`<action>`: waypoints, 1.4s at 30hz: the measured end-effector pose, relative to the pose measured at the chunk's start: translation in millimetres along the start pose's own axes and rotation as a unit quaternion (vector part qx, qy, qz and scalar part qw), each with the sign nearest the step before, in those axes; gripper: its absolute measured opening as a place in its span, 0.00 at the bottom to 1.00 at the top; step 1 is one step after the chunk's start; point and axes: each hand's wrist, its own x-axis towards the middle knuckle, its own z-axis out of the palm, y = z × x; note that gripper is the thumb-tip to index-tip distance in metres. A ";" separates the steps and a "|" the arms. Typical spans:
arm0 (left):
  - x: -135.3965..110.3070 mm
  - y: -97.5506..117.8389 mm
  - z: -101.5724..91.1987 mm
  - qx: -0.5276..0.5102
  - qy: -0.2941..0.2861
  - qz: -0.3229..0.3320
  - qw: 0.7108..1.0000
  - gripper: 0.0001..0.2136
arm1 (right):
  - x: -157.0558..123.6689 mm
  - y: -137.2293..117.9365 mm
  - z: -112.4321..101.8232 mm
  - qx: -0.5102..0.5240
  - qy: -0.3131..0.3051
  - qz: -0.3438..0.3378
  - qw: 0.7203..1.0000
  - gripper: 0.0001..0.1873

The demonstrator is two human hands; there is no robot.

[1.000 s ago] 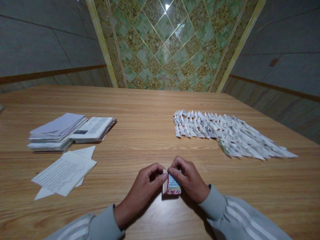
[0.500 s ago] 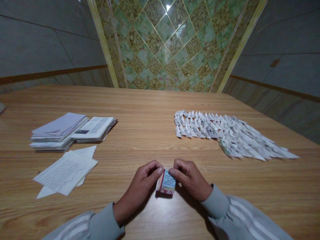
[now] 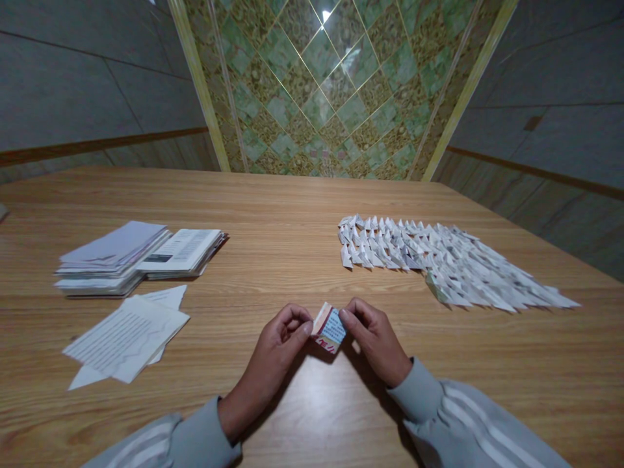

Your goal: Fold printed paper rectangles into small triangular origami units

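Two edges of the small folded paper (image 3: 329, 330), at low centre, are pinched: the left hand (image 3: 279, 344) at its nine o'clock, the right hand (image 3: 379, 341) at its two. Table (image 3: 277, 253) leaves room toward loose sheets (image 3: 127, 335) at nine, then paper stack (image 3: 114, 247) at ten and folded pieces (image 3: 458, 266) at two.

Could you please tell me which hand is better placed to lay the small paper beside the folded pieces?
Probably the right hand: it holds the right edge of the small paper, and the folded pieces lie on that side. The left hand, at the opposite edge, is farther from them.
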 end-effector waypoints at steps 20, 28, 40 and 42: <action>-5.6 -11.0 3.3 -0.030 -0.066 -0.038 0.997 0.06 | -2.9 -2.9 6.1 0.091 -0.108 0.046 0.989 0.18; -7.0 -7.8 3.9 0.035 -0.075 -0.017 0.996 0.04 | -3.1 -8.5 5.2 0.000 -0.095 0.011 0.995 0.09; -9.0 -7.6 4.4 0.049 -0.085 -0.008 0.995 0.04 | -3.3 -10.3 4.0 -0.028 -0.106 -0.038 0.993 0.10; -8.1 -4.9 5.5 0.023 -0.083 -0.014 0.996 0.06 | -2.6 -7.0 3.5 0.023 -0.115 -0.021 0.993 0.15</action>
